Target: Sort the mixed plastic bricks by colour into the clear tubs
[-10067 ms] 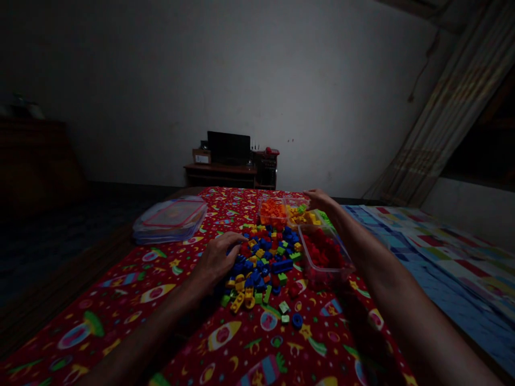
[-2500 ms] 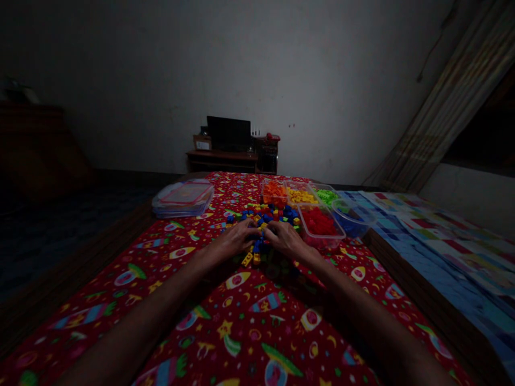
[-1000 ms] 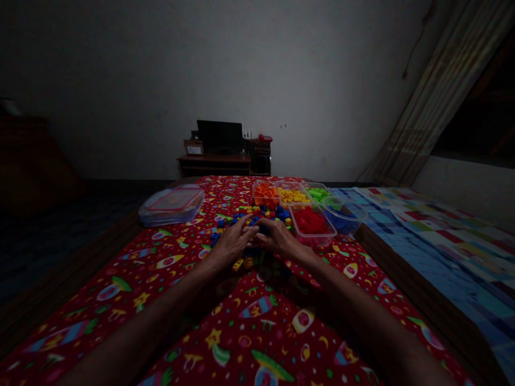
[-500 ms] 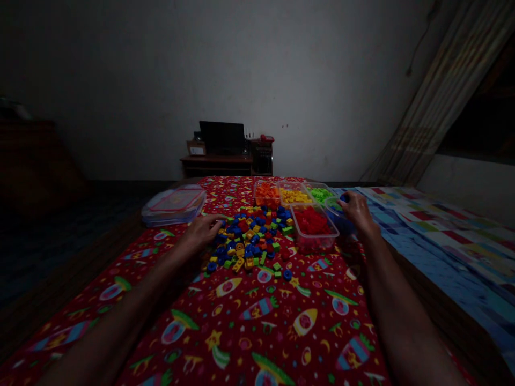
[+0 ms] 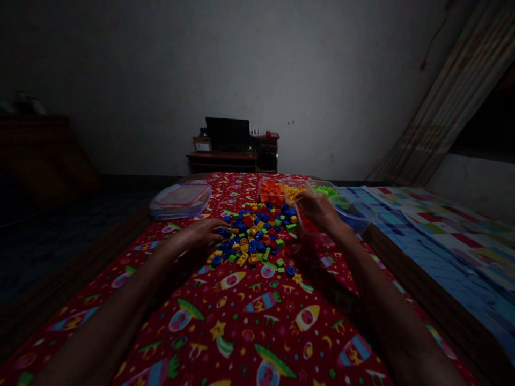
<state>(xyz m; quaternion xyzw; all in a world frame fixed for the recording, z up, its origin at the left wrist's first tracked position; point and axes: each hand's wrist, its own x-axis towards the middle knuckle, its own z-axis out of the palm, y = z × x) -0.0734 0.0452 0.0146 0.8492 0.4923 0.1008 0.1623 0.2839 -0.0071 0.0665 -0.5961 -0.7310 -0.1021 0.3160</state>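
Red cloth (image 5: 257, 327), printed with rockets, stars and planets, covers the surface closest to me, and the person's two bare forearms stretch forward across it. The left hand (image 5: 200, 234) lies palm down on the cloth, its fingers stretched out flat and apart, their tips touching the left edge of a loose pile of small bricks (image 5: 257, 236). It clasps nothing that I can see. The pile sits in the middle of the cloth between the two hands, a jumble of blue, yellow, green, red and orange pieces, with a few strays lying just in front of it.

The right hand (image 5: 319, 210) hangs above the pile's right edge, over the near end of a clear tub of red bricks (image 5: 309, 231). Its fingers are loosely curled, and in this dim light I cannot tell whether they pinch a brick.

Just beside that tub to the right stands a tub of blue bricks (image 5: 356, 217). Behind them sit three more in a row: an orange tub (image 5: 271, 191), a yellow tub (image 5: 290, 189) and a green tub (image 5: 326, 190).

Off to the left, well apart from the pile, lies a stack of clear lids (image 5: 181, 198). A blue patchwork cloth (image 5: 422, 230) runs along the right. Against the far wall stands a low desk (image 5: 221, 160) with a dark screen (image 5: 227, 133).
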